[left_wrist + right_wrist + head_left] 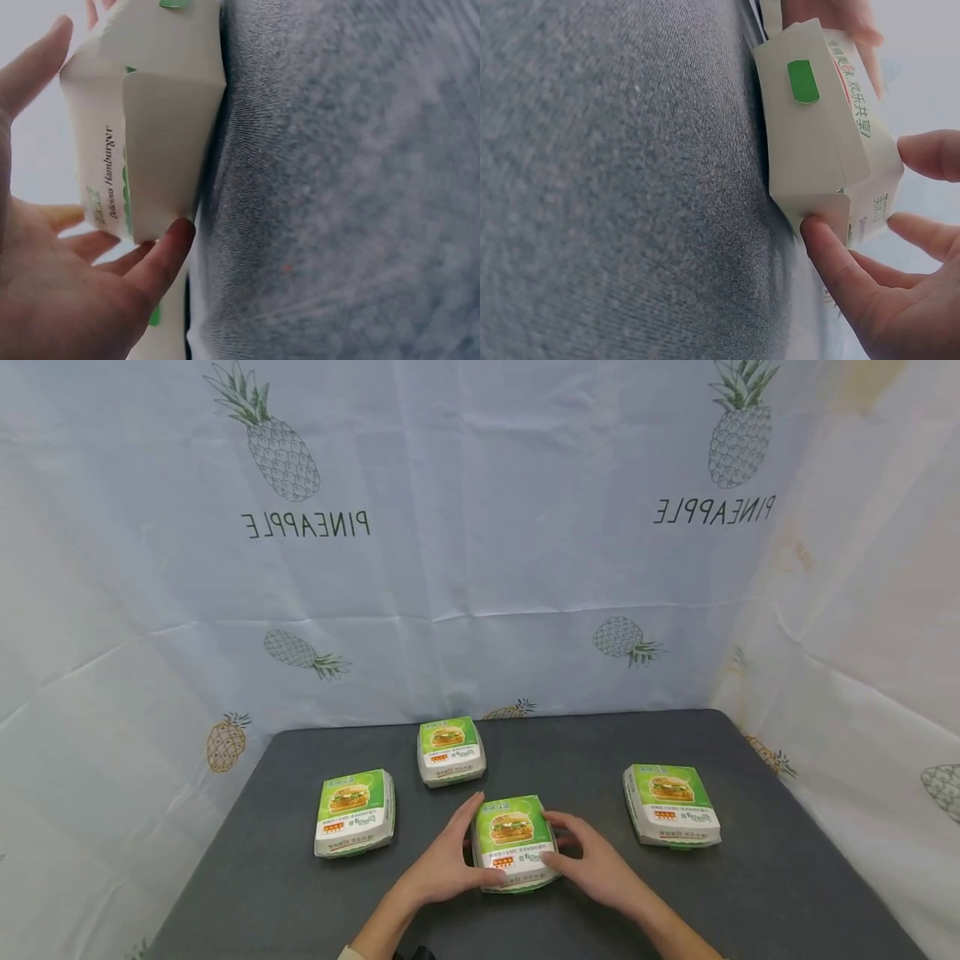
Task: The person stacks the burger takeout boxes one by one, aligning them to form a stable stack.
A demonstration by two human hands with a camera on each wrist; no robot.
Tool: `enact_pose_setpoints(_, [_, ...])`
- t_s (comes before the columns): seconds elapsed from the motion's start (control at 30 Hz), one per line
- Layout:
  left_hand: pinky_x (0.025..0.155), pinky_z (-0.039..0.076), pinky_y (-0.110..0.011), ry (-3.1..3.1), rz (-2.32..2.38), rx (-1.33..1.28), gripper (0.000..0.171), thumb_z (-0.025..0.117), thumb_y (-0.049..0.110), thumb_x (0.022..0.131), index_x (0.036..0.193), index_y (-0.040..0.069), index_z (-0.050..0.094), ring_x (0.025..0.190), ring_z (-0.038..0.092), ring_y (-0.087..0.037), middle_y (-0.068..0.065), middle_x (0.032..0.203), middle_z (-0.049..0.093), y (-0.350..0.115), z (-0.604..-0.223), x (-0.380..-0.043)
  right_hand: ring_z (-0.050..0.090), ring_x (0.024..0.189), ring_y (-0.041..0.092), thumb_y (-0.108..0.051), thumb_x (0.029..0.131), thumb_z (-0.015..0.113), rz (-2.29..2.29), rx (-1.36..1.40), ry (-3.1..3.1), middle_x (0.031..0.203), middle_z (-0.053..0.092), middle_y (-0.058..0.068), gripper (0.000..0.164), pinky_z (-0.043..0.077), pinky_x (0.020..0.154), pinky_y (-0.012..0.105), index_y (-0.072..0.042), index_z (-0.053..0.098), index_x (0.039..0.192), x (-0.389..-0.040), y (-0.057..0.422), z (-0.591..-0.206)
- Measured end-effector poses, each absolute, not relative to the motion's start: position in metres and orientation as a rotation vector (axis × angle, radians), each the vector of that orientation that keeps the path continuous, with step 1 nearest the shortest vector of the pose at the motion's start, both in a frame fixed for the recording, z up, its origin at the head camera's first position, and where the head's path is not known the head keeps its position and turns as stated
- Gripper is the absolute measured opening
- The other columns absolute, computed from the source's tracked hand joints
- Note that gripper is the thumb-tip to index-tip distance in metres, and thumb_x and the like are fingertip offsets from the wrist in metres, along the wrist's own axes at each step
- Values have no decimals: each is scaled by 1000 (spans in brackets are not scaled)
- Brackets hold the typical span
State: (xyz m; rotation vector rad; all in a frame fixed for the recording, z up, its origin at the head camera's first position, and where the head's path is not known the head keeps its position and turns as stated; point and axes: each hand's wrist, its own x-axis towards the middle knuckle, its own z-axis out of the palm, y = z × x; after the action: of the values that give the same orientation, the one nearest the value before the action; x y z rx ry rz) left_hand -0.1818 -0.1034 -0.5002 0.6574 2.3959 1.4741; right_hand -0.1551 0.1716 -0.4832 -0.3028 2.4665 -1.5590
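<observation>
A green-and-white hamburger box (pixel 513 839) sits between both hands near the front of the dark table. My left hand (pixel 447 858) grips its left side, with the thumb at the front corner and the fingers along the side. On the opposite side, my right hand (pixel 597 866) holds the box between the thumb near the front corner and the fingers farther back. In the left wrist view the carton (pixel 161 142) stands on the grey cloth surface. Its front face with a green tab (pixel 804 81) shows in the right wrist view.
Similar hamburger boxes stand around it: one to the left (pixel 356 814), one at the back (pixel 452 752) and one to the right (pixel 671 806). The dark table (pixel 555 743) meets a pineapple-print curtain (pixel 480 568) at its back edge.
</observation>
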Motion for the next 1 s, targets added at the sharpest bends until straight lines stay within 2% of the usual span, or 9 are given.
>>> enact_pose_setpoints(0.27, [109,37,-54,2376,1421,706,117,88,43,79,165,14,13,148,25,-29,-10,169,11,-104,-500,-186,61,116,29,-30,95,74,-1536,-365,2478,142,52,18,64,52,85,38,-6,49,148,-150,174,-483])
enact_pose_setpoints(0.4, [109,38,-50,2359,1435,720,116,88,43,79,165,15,14,147,28,-27,-7,168,12,-104,-500,-188,61,116,29,-30,96,73,-1517,-423,2490,142,51,19,62,54,88,34,-5,50,148,-148,179,-481])
enact_pose_setpoints(0.63, [107,44,-35,2314,1469,728,116,88,40,80,165,13,13,143,33,-25,-7,168,11,-106,-502,-191,59,121,34,-37,98,70,-1382,-452,2571,144,52,16,59,53,95,43,-11,51,147,-140,192,-472])
enact_pose_setpoints(0.8, [107,43,-36,2330,1454,736,116,88,39,80,165,13,13,145,31,-27,-10,168,11,-106,-500,-191,59,121,37,-40,99,68,-1260,-448,2676,141,55,13,57,51,97,52,-11,53,146,-136,205,-463])
enact_pose_setpoints(1.0, [108,44,-36,2338,1428,744,116,88,40,80,165,12,14,145,32,-28,-11,168,11,-105,-498,-191,59,123,32,-50,97,67,-1133,-389,2849,139,59,7,60,51,96,51,-15,55,145,-131,222,-450])
